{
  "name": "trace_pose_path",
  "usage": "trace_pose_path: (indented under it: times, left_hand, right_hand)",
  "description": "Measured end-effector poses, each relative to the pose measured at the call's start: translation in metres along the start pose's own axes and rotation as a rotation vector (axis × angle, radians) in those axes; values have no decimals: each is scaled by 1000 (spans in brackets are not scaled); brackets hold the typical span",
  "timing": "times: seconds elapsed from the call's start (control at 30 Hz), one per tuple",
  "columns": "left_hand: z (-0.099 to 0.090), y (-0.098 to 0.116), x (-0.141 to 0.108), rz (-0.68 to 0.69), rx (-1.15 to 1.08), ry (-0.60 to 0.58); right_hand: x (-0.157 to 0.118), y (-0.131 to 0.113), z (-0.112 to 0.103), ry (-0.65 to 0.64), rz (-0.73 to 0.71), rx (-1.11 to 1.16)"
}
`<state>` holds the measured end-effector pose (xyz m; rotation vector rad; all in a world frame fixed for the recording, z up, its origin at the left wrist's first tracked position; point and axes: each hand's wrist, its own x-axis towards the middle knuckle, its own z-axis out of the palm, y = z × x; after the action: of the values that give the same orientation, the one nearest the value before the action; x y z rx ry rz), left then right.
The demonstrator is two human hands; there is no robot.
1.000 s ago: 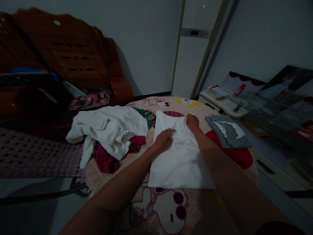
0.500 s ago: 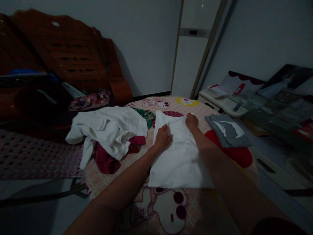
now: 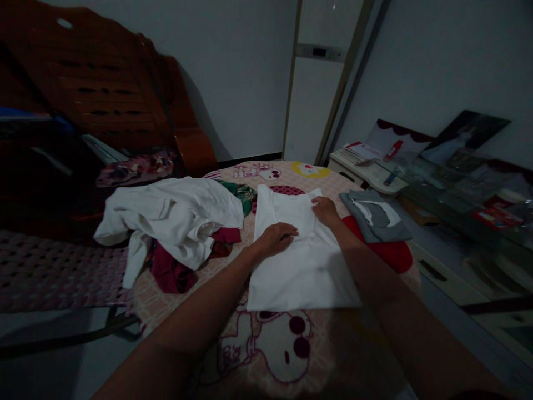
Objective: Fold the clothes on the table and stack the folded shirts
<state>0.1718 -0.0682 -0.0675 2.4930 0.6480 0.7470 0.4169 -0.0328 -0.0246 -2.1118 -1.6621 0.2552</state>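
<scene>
A white shirt lies folded into a rough rectangle on the round table, its narrower end away from me. My left hand rests on the middle of the shirt, palm down, with fingers stretched out across the cloth. At the far right edge of the shirt, my right hand has its fingers bent together on the fabric, seemingly pinching it. The underside of both hands is hidden.
Left of the shirt is a loose pile with a white garment over maroon cloth. Folded grey clothing lies on red cloth at right. A patterned cloth covers the table. A wooden bench stands behind.
My left hand has moved from the shirt's upper part toward its middle and flattened out. My right hand stays by the upper right edge. The view has shifted slightly right.
</scene>
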Motion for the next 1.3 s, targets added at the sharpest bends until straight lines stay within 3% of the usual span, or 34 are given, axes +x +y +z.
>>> trace_pose_path:
  times: [0.17, 0.3, 0.5, 0.63, 0.73, 0.87, 1.0, 1.1, 1.3]
  left_hand:
    - [-3, 5, -4, -5, 40, -21]
    - [-2, 9, -2, -28, 86, -13]
    - [-2, 11, -2, -9, 98, -10]
    - [-6, 10, -6, 39, 78, -71]
    - [-13, 9, -8, 43, 48, -49]
    - [-37, 13, -9, -97, 33, 3]
    - [-63, 21, -12, -252, -8, -237]
    - [-68, 30, -15, -273, 38, -386]
    - [-59, 44, -14, -335, 246, -452]
  right_hand:
    - [-25, 16, -16, -4, 134, 346]
    - [-51, 23, -14, -111, 125, 734]
    - [-65, 26, -2, -65, 194, 876]
    - [-67, 24, 0, -43, 168, 849]
    - [-73, 24, -9, -71, 119, 798]
    - [-85, 29, -37, -219, -44, 538]
    - [-101, 30, -58, -461, -225, 270]
    - [-109, 26, -59, -467, -257, 49]
    - [-110, 15, -51, -465, -299, -180]
